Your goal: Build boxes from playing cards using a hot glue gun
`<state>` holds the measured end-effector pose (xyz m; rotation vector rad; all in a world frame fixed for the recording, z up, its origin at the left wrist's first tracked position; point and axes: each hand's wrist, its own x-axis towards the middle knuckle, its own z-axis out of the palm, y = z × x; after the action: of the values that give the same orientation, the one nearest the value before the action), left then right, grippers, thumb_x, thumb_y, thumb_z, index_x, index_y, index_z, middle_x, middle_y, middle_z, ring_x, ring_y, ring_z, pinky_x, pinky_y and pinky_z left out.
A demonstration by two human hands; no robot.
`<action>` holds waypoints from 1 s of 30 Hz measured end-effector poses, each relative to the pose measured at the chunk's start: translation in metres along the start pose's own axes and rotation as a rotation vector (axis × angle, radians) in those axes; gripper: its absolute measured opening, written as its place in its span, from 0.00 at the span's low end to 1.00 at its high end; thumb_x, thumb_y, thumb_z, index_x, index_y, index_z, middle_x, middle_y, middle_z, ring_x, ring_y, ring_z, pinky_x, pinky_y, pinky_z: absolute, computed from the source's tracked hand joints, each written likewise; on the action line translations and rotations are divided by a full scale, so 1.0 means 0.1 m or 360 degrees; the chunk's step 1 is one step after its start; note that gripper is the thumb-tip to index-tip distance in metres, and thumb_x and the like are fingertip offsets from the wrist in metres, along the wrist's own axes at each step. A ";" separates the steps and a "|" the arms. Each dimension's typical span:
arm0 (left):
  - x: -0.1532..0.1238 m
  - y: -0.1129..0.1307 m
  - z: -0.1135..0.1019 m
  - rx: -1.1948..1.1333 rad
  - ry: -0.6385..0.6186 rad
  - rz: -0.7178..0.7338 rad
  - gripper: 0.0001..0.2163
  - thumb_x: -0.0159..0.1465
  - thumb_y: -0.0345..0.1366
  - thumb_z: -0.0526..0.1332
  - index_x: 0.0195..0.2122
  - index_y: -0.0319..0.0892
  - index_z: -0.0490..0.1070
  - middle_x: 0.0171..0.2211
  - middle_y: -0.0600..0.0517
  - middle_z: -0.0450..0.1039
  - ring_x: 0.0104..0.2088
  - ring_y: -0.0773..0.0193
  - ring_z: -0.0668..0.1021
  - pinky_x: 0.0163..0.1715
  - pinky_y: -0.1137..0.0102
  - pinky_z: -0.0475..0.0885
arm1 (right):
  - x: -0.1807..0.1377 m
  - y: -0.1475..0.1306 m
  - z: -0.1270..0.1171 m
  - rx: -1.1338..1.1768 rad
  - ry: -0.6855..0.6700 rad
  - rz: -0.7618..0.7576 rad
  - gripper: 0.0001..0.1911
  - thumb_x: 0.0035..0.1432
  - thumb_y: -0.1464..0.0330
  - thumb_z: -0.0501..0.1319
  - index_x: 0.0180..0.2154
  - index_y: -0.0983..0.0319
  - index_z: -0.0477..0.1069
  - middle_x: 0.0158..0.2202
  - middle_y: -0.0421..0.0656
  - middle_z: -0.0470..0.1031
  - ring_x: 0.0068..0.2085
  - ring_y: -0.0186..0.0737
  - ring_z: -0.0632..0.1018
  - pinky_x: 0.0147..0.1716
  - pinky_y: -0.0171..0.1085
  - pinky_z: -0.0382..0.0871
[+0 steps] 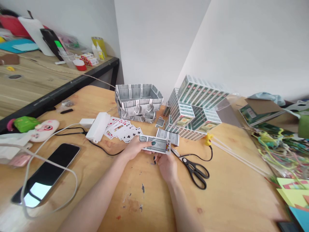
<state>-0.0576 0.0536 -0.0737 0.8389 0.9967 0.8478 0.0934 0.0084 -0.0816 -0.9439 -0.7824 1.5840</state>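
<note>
Both hands meet over the middle of the wooden table (229, 193). My left hand (135, 149) pinches the left end of a folded playing-card piece (158, 145), thumb on top. My right hand (166, 165) grips the same piece from below at its right end, fingers curled. Just behind lies another folded card piece (169, 135). A fan of face-up playing cards (122, 129) lies to the left of the hands. A box made of folded cards (138, 101) stands behind them.
Black scissors (196, 170) lie right of my right hand. A stack of card packs (195, 108) stands at the back right. A phone (47, 175), a white charger (98, 127) with cables, and craft paper (293, 190) at the right edge surround the spot.
</note>
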 end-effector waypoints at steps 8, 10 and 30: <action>-0.01 -0.03 0.11 -0.0047 -0.0056 -0.0006 0.20 0.45 0.41 0.71 0.36 0.34 0.75 0.26 0.49 0.77 0.23 0.65 0.77 0.24 0.71 0.74 | -0.05 -0.02 0.07 -0.0058 -0.0075 0.0103 0.31 0.54 0.45 0.46 0.48 0.58 0.68 0.27 0.41 0.69 0.21 0.36 0.67 0.16 0.32 0.61; -0.01 -0.03 0.12 -0.0045 -0.0070 0.0019 0.19 0.45 0.41 0.71 0.35 0.34 0.75 0.25 0.49 0.77 0.22 0.66 0.76 0.24 0.72 0.73 | -0.06 -0.04 0.06 -0.0032 -0.0117 0.0129 0.32 0.54 0.45 0.47 0.50 0.58 0.66 0.28 0.42 0.71 0.21 0.36 0.69 0.15 0.32 0.62; -0.02 -0.04 0.15 0.0056 -0.0008 0.0055 0.19 0.45 0.40 0.71 0.37 0.35 0.75 0.29 0.49 0.78 0.28 0.61 0.78 0.24 0.69 0.75 | -0.06 0.02 -0.02 -0.0107 -0.0094 -0.0002 0.30 0.57 0.48 0.50 0.55 0.59 0.57 0.32 0.42 0.74 0.20 0.37 0.77 0.09 0.28 0.61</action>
<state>-0.0432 0.0471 -0.0722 0.8901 0.9978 0.8592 0.0945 0.0017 -0.0831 -0.9482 -0.8823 1.5993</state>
